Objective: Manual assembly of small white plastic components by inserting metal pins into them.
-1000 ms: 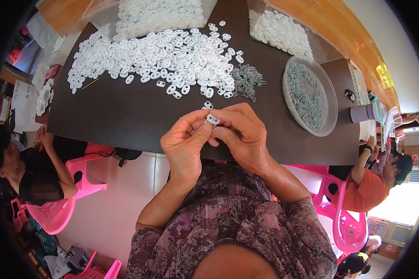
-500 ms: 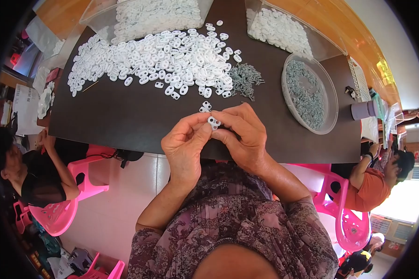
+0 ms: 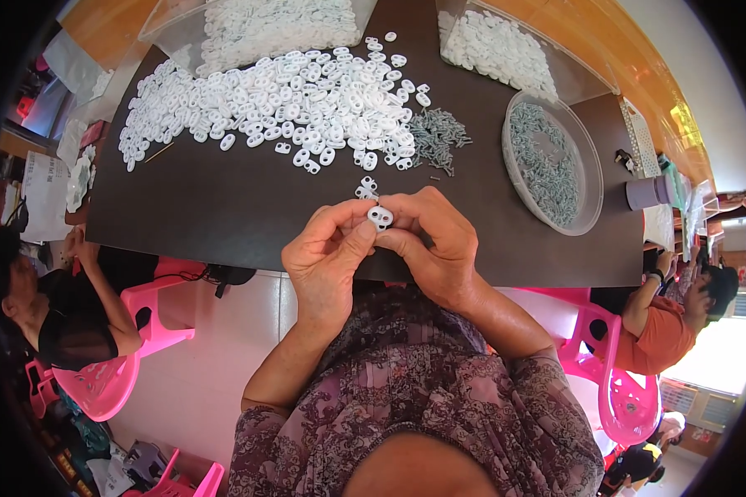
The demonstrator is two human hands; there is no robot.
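Between my two hands, near the table's front edge, is a small white oval plastic piece with holes (image 3: 380, 218). My left hand (image 3: 327, 253) pinches it from the left, thumb in front. From the right, the thumb and forefinger of my right hand (image 3: 435, 242) close on the same piece. Whether a screw sits in it I cannot tell. Just beyond my fingertips lie a few similar white pieces (image 3: 367, 187). Farther off spreads a large heap of such pieces (image 3: 282, 103), with a small pile of grey screws (image 3: 439, 138) at its right end.
A round clear tub (image 3: 590, 199) of screws stands on the right of the dark table (image 3: 249, 203). Clear bins (image 3: 282, 33) of white pieces line the back. A purple cup (image 3: 645, 194) is at the right edge. People sit on pink chairs (image 3: 99, 385) at both sides.
The white piece between my fingers has turned slightly and shows more of its face. Both hands keep their pinch in nearly the same place.
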